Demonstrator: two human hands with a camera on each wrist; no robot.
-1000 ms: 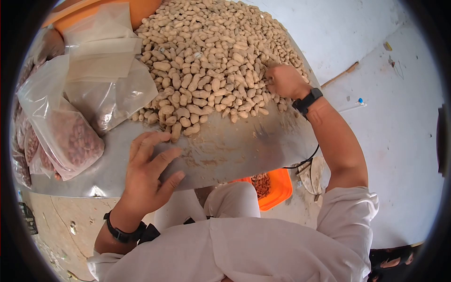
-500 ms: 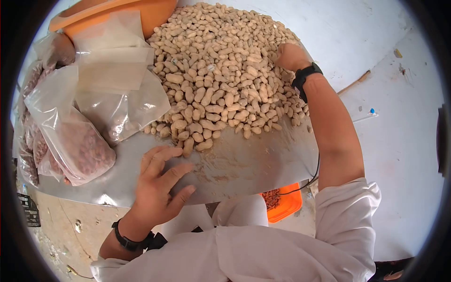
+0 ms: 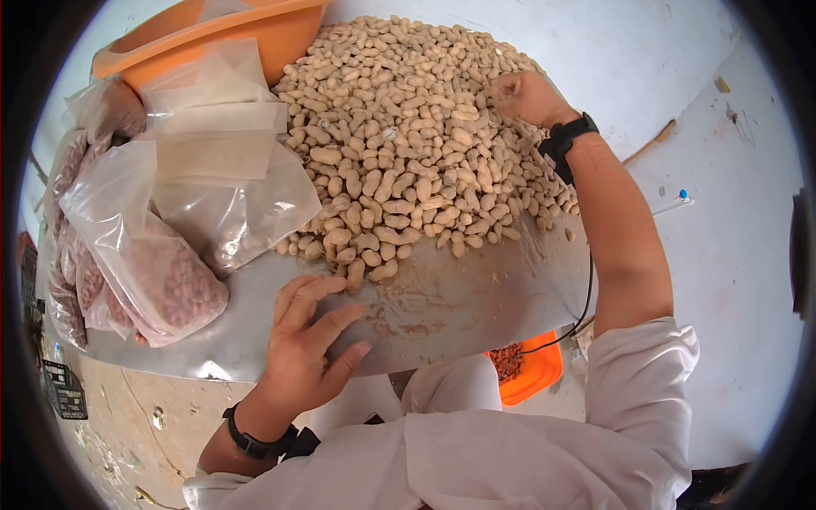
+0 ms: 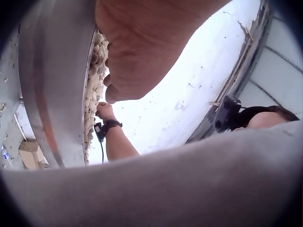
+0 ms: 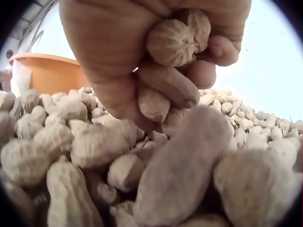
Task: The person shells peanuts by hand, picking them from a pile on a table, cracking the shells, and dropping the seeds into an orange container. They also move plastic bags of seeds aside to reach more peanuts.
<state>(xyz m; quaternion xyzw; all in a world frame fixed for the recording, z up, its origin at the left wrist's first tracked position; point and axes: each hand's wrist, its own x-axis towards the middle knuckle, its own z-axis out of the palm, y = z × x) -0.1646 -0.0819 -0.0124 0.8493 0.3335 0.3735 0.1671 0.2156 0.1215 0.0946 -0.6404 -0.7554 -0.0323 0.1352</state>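
A broad heap of unshelled peanuts covers the back of the metal table. At the heap's right side my right hand has its fingers curled. The right wrist view shows that hand gripping several peanuts against the palm, low over the pile. My left hand is by the table's front, fingers spread and loosely bent, holding nothing. Its fingertips are right at a peanut on the heap's near edge. In the left wrist view the left hand hides much of the heap.
Clear plastic bags of reddish kernels lie on the left, beside flat empty bags. Behind them stands an orange basin. Below the table's front edge is an orange container with reddish bits. A black cable hangs at the right.
My right hand has moved farther back along the heap's right side. The left hand keeps its pose near the front edge. The head view has shifted a little.
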